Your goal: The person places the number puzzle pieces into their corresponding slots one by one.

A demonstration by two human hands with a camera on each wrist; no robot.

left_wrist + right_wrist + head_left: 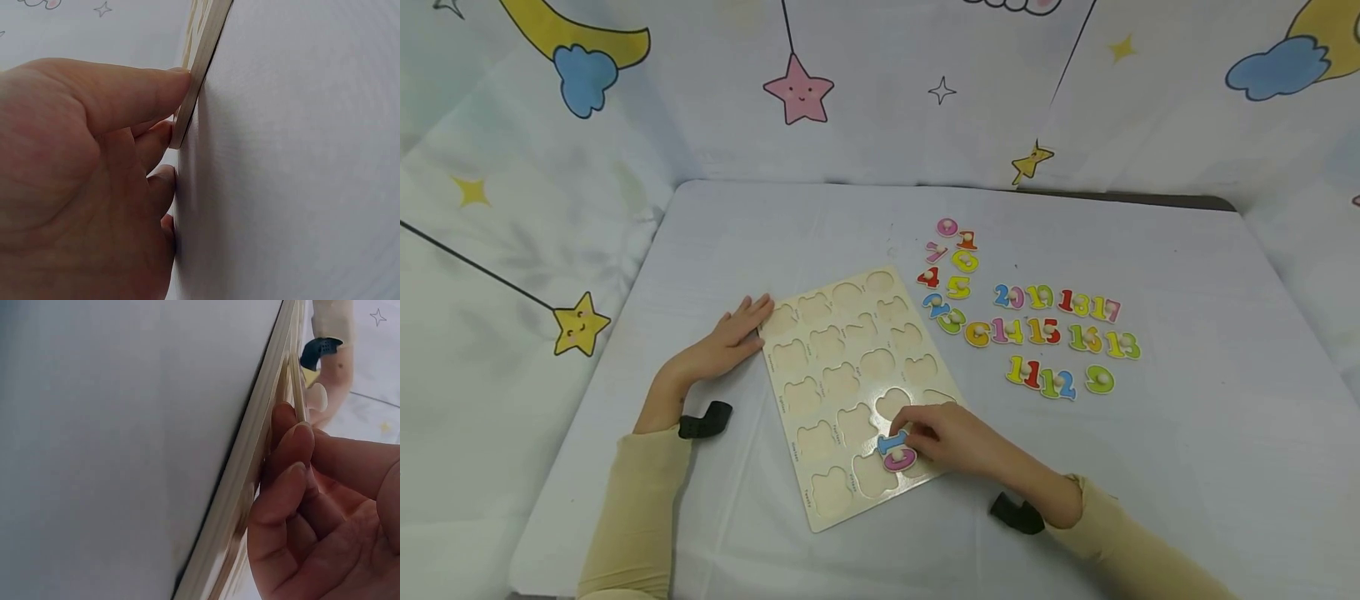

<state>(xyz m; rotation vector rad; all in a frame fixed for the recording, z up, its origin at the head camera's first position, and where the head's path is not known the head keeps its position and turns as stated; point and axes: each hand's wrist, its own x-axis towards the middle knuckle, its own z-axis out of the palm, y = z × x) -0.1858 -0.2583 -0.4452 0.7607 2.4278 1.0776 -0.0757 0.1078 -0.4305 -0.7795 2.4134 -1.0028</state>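
A wooden number puzzle board (844,442) with shallow recesses lies tilted on the white table. My right hand (951,437) pinches a number-ten puzzle piece (898,459), a blue one and a pink zero, over the board's near part. In the right wrist view, thumb and fingertips grip the thin edge of that piece (298,387), and its pale knob (317,397) sticks out. My left hand (730,337) lies at the board's far left corner, fingers extended. The left wrist view has its thumb (169,90) against the board's edge (199,78).
Right of the board lie several colourful number pieces with knobs: a column topped by a pink zero (947,227), and rows including a blue-and-pink twenty (1009,296), a fifteen (1043,331) and a green nine (1100,380). A printed cloth backdrop (880,125) stands behind the table.
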